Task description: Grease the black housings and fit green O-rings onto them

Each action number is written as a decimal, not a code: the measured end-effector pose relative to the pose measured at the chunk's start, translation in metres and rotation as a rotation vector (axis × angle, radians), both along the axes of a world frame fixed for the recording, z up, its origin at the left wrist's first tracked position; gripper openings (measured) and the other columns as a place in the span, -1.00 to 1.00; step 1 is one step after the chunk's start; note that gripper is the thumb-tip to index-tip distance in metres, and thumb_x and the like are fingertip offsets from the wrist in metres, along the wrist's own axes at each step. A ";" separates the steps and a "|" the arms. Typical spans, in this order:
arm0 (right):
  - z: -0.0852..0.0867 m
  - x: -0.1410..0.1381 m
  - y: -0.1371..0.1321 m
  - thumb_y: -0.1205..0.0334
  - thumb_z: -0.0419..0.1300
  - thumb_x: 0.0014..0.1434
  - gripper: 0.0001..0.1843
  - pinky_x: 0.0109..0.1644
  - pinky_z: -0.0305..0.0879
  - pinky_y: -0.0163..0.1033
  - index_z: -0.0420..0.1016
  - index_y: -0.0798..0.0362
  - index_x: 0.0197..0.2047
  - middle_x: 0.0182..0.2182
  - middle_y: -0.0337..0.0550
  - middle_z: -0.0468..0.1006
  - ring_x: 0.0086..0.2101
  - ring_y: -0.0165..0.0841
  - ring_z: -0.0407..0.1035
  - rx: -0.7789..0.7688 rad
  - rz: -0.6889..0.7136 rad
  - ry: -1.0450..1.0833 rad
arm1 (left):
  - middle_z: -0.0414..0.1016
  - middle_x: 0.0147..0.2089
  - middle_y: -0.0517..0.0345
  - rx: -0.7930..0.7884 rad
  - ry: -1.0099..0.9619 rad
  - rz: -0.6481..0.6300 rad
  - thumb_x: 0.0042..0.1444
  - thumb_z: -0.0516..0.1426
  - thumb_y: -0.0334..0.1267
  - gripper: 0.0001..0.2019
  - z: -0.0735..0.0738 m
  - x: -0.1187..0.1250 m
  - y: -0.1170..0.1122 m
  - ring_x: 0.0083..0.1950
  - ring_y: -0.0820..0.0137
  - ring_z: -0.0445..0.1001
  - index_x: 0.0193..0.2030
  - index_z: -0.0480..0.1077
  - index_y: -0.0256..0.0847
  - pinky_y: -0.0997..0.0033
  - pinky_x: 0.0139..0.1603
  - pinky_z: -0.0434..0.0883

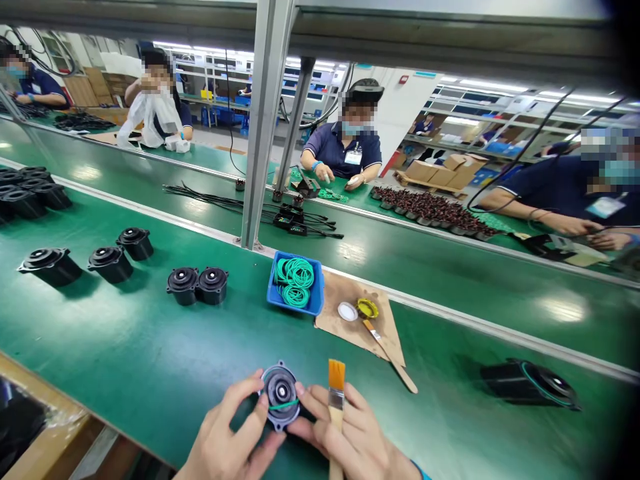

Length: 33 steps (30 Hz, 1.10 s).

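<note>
My left hand (233, 427) grips a black round housing (281, 388) from its left side, thumb and fingers on the rim. A green rubber ring (284, 405) lies partly across the housing's top face, its rest along the edge. In my right hand (350, 427) a paintbrush (337, 390) stands bristles up between the fingers, while the thumb and fingertips touch the housing's right side. Beyond the hands, a blue bin (320, 303) holds several green rings (295, 273). Another black housing (530, 383), with a green ring around its top, lies at the right.
Several black housings (213, 285) stand on the green bench (125, 347) to the left. A cardboard sheet (333, 320) bears a yellow-rimmed pot (367, 308), a white lid (347, 311) and a second brush (390, 357). A metal post (263, 133) rises behind. Co-workers (345, 143) sit across the belt.
</note>
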State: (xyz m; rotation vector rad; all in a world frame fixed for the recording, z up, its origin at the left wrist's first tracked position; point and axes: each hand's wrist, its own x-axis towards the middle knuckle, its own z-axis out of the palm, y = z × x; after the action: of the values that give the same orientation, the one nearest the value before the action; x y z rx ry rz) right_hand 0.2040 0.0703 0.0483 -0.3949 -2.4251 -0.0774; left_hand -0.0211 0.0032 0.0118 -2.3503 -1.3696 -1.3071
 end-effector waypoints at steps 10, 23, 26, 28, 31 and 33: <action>-0.017 0.004 -0.004 0.45 -0.12 0.41 -0.57 -0.08 0.52 -0.21 0.56 0.01 -0.19 -0.14 -0.05 0.72 -0.23 -0.31 0.62 -0.004 0.150 -0.046 | 0.55 -0.10 0.11 0.002 -0.079 0.073 0.15 0.19 -0.53 -0.78 -0.020 0.015 -0.008 0.07 0.21 0.64 -0.24 0.47 -0.08 0.42 -0.01 0.63; 0.033 0.006 -0.004 -0.42 -0.09 0.32 -0.25 -0.61 0.10 -0.30 0.52 0.03 0.08 -0.71 -0.31 0.33 -0.68 -0.39 0.13 -1.363 -0.263 0.578 | 0.57 0.08 -0.11 -0.429 -0.277 0.093 0.13 0.30 -0.04 -0.38 -0.010 0.016 0.002 0.04 0.09 0.64 0.26 0.21 -0.15 0.15 -0.01 0.63; 0.037 0.004 -0.001 -0.47 0.00 0.25 -0.28 -0.57 0.12 -0.33 0.55 0.05 -0.32 -0.68 -0.28 0.30 -0.64 -0.43 0.17 -1.429 -0.316 0.550 | 0.61 0.00 0.00 -0.419 -0.323 0.085 0.15 0.28 -0.11 -0.55 -0.010 0.017 0.005 -0.03 0.18 0.65 0.13 0.31 -0.13 0.26 -0.06 0.62; 0.037 0.000 -0.001 -0.47 0.08 0.20 -0.32 -0.60 0.09 -0.38 0.44 0.05 -0.40 -0.68 -0.29 0.33 -0.66 -0.47 0.18 -1.545 -0.284 0.515 | 0.61 -0.01 0.02 -0.405 -0.335 0.088 0.13 0.30 -0.13 -0.55 -0.008 0.017 0.006 -0.04 0.20 0.65 0.12 0.32 -0.13 0.29 -0.07 0.62; 0.033 -0.005 -0.001 -0.45 0.23 0.10 -0.35 -0.65 0.05 -0.44 0.31 0.04 -0.40 -0.68 -0.32 0.37 -0.71 -0.53 0.19 -1.645 -0.265 0.493 | 0.60 -0.01 0.02 -0.403 -0.333 0.083 0.14 0.28 -0.18 -0.57 -0.009 0.018 0.004 -0.02 0.22 0.64 0.13 0.31 -0.13 0.30 -0.04 0.60; 0.030 -0.008 -0.002 -0.43 0.29 0.05 -0.35 -0.66 0.07 -0.46 0.27 0.03 -0.42 -0.69 -0.34 0.38 -0.73 -0.54 0.20 -1.658 -0.284 0.517 | 0.59 0.00 0.01 -0.409 -0.330 0.083 0.14 0.28 -0.20 -0.56 -0.010 0.018 0.003 -0.01 0.22 0.63 0.13 0.30 -0.14 0.30 -0.03 0.60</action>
State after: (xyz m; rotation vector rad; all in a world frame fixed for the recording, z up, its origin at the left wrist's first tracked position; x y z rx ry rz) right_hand 0.1959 0.0686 0.0780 -1.2207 -1.3715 1.7123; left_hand -0.0031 0.0067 0.0015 -2.3506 -1.9774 -1.5695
